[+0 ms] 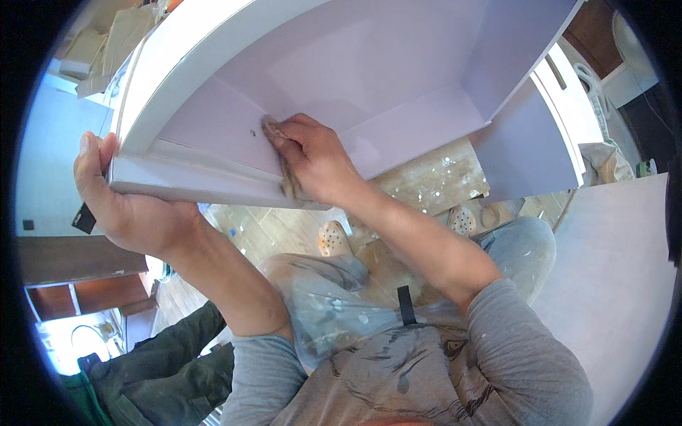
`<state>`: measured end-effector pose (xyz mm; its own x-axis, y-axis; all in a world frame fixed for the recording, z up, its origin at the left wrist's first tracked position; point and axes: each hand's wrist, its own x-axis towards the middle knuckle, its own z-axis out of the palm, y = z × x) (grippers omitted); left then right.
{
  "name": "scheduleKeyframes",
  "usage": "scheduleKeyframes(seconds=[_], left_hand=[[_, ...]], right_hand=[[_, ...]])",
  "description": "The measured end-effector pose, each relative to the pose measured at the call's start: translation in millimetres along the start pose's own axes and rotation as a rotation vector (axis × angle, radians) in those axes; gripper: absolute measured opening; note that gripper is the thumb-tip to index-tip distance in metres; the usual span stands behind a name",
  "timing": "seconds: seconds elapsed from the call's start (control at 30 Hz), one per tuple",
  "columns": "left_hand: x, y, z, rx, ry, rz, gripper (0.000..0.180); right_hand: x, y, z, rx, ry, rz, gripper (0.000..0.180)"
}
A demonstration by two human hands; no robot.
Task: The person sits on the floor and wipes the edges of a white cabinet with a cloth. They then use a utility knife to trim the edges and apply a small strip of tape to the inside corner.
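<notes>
A pale lilac-white cabinet shell (398, 57) with a curved white front edge lies tilted before me, its inside facing me. My left hand (128, 213) is closed round its near left corner, the thumb up along the outside and the palm under the edge. Inside the cabinet my right hand (312, 156) pinches a worn, folded tan piece of sandpaper or cloth (287, 181). It is pressed to the inner side panel, close to a small dark hole (252, 133). The part of the piece under my fingers is hidden.
Another lilac panel (529, 145) stands at the right, beside a large white board (611, 284). A paint-spotted brown board (433, 177) lies below the cabinet. Dark green trousers (163, 362) show at lower left, and cardboard (128, 35) leans at the far left.
</notes>
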<state>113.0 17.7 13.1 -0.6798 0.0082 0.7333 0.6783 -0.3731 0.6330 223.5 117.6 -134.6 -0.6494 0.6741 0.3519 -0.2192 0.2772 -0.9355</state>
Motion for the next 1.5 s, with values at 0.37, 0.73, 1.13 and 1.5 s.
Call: scheduleKeyframes(seconds=[0.37, 0.73, 1.13, 1.5], left_hand=[[1.6, -5.2, -11.0, 0.058, -0.054, 0.02, 0.026], [-7.1, 7.1, 9.6, 0.009, 0.07, -0.068, 0.024], [-4.6, 3.5, 5.6, -0.072, 0.028, -0.105, 0.025], [-3.8, -3.4, -1.0, 0.079, -0.031, 0.104, 0.022]], right_hand=[[2.0, -19.5, 5.2, 0.0, 0.054, -0.078, 0.026], [-11.5, -26.0, 14.1, 0.102, 0.136, -0.268, 0.039], [-16.7, -21.4, 15.7, 0.055, 0.157, -0.267, 0.038], [-25.0, -35.5, 17.6, 0.051, 0.133, -0.252, 0.042]])
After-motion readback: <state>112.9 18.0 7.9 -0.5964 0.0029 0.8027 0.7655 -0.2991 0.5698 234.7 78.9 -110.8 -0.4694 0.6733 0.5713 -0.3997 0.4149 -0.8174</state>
